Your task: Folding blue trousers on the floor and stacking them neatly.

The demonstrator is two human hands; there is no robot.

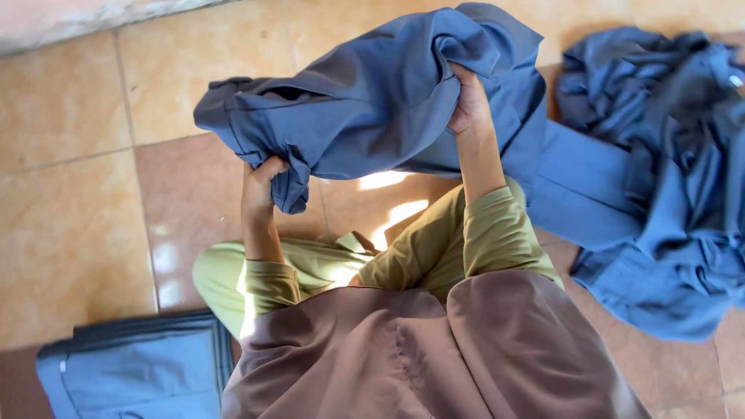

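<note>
Both hands were raised in front of the seated person, forearms upright in olive-green sleeves. The left hand (261,188) was closed on a lower fold of a bunched blue-grey garment (372,97), held clear above the tiled floor (74,186). The right hand (469,105) gripped the garment higher up, fingers buried in cloth. A loose heap of similar clothing (660,178) lay to the right; a folded stack (140,368) lay lower left
</note>
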